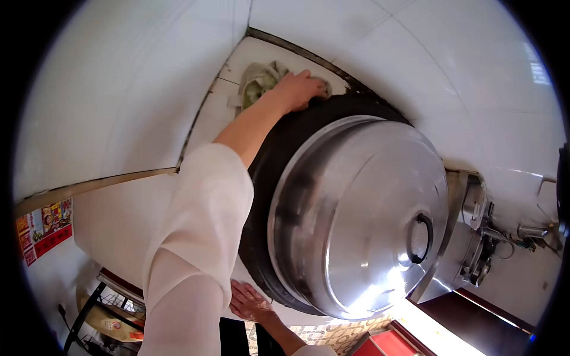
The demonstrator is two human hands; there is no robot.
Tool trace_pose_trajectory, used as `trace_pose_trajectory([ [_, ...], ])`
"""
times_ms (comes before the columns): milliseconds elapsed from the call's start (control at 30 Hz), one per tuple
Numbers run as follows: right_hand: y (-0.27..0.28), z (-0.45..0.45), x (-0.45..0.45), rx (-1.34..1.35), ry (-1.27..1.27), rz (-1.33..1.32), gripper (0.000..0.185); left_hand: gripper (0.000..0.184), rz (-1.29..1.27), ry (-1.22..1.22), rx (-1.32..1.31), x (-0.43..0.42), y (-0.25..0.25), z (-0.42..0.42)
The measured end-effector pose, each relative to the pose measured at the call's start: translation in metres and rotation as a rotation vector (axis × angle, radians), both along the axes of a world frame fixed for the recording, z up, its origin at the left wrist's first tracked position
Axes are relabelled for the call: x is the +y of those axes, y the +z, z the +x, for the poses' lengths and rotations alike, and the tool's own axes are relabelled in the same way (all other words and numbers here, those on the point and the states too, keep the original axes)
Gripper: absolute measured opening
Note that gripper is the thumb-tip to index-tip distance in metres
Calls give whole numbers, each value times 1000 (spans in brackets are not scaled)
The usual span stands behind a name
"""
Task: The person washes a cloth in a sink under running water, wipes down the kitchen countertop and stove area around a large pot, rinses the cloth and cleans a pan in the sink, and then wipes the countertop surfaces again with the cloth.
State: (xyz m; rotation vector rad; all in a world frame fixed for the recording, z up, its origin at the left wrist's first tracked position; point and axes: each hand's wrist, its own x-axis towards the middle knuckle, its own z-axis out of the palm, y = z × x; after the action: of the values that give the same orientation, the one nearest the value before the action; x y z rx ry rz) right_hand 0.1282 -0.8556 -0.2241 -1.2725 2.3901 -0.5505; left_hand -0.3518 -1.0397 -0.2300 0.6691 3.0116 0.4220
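Observation:
My left hand reaches into the far corner of a white tiled counter, its fingers closed over a grey-green rag. The rag bunches out on both sides of the hand, beside the dark rim around a large metal pot. Covering the pot is a domed silver lid with a black handle. Nearer my body, my right hand rests on the counter's near edge, fingers extended and holding nothing.
White tiled walls meet behind the counter. Right of the pot are a metal panel and a cluster of pipes and fittings. A dark rack with bags stands lower left, below a colourful poster. A red object sits at the bottom.

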Motion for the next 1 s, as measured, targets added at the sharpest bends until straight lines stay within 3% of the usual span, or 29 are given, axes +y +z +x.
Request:
trace_pose_trajectory([
  [233,2,0,-2,10,12,33,53,42,255,282,56,-38,1,109],
  [633,1,3,2,-85,18,37,57,53,198,734,27,0,26,344],
  [833,-9,4,4,-113,-247,-343,42,54,199,709,-19,37,32,458],
  [1000,-16,9,7,-18,-268,-369,42,43,345,662,12,31,39,505],
])
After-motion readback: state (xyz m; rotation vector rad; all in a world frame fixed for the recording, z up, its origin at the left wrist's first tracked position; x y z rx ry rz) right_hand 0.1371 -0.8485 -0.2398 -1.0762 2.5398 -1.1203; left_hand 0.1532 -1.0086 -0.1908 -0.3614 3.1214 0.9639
